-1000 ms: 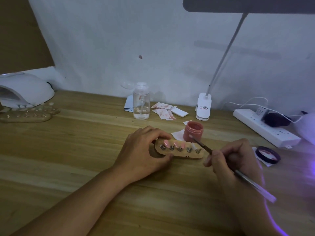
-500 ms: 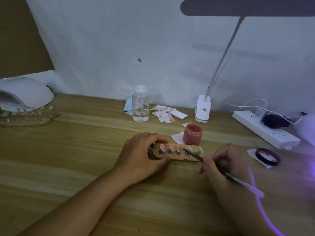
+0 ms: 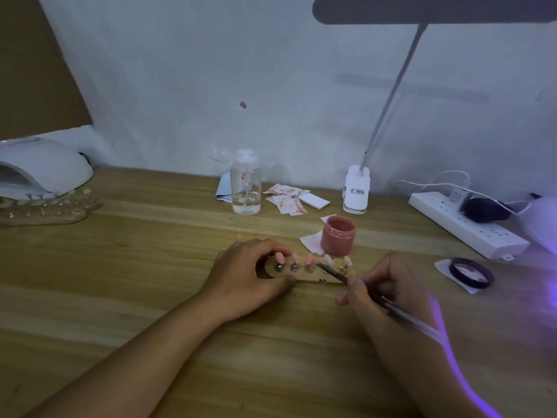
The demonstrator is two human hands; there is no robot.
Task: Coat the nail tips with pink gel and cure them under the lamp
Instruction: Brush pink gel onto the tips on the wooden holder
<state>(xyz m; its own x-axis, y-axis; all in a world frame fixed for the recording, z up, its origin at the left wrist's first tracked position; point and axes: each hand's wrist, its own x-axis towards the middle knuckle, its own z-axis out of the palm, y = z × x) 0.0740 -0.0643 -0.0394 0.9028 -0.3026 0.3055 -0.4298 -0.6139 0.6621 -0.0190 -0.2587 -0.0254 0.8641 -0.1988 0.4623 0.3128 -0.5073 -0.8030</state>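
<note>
Pink on three tips at left of wooden holder; two at right bare white. Left hand curled round holder's left end, pinning it to table. Right hand pinches brush pen-style, bristles low between third and fourth tip. Fourth looks next. Stroke base to point, thin even coat, none on peg. Reload from open jar just behind holder. Cure lamp far left, well apart: carry holder level, wet gel untouched.
</note>
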